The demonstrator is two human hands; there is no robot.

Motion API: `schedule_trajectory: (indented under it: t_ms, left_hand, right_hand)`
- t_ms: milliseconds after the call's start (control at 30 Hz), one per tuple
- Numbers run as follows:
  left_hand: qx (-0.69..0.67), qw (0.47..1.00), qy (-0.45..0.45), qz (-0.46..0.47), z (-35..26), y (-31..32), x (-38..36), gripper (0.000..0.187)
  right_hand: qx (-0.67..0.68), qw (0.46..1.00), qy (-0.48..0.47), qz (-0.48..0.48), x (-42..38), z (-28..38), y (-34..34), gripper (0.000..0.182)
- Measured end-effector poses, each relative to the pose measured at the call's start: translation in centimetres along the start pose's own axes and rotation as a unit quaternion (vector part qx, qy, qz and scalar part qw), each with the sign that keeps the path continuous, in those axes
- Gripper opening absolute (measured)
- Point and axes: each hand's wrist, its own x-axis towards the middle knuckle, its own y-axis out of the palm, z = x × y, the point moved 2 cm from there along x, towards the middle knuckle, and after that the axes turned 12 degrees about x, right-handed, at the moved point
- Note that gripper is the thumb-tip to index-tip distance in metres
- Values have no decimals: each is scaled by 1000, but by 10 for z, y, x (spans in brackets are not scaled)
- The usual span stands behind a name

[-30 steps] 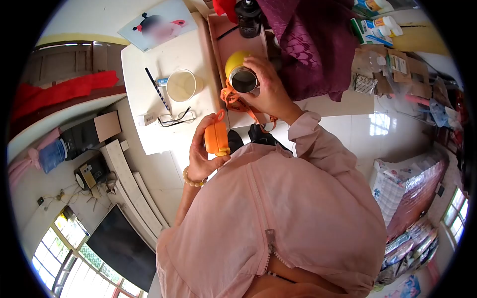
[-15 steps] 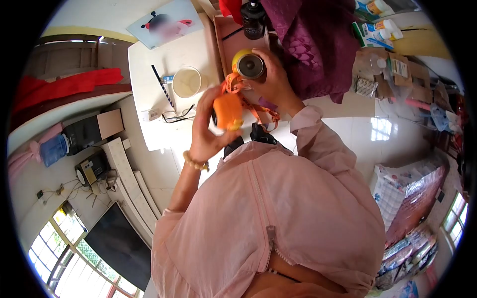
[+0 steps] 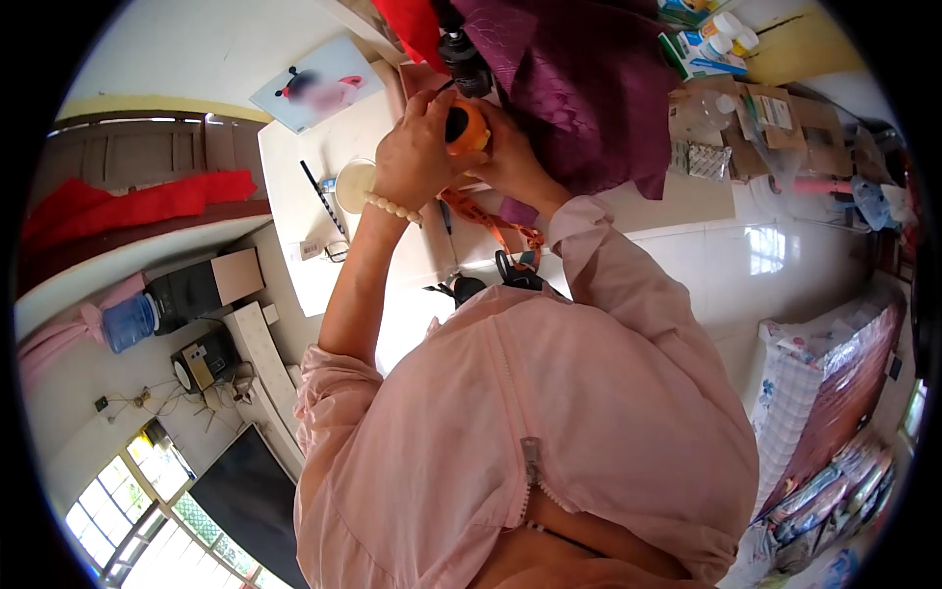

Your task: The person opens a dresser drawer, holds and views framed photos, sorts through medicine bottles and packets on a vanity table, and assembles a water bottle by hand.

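My left hand, with a beaded bracelet at the wrist, is closed on an orange cup-like piece that has a dark round face. Against it, my right hand is wrapped round the yellow container, which is almost wholly hidden behind the orange piece and the fingers. An orange printed strap hangs below the hands. Just beyond them stands a black bottle. Whether the orange piece sits on the container cannot be made out.
Left of the hands, the white table holds a round pale cup, a striped pen and a picture sheet. Purple cloth lies to the right. Farther right are blister packs and white bottles.
My left hand has moved up and right with the orange piece, bringing it against my right hand and covering the yellow container. The view has shifted slightly.
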Motion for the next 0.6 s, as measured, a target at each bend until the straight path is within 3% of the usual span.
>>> schedule_trajectory:
  t_ms: [167, 400, 600]
  left_hand:
    - [99, 994, 35, 33, -8, 0, 3, 76]
    - [33, 991, 130, 20, 11, -1, 6, 78]
    - [65, 971, 143, 179, 9, -19, 23, 64]
  right_hand:
    - [8, 1000, -6, -3, -3, -8, -2, 69]
    - [-1, 1000, -11, -12, -4, 4, -5, 64]
    - [14, 1000, -7, -3, -7, -3, -5, 63]
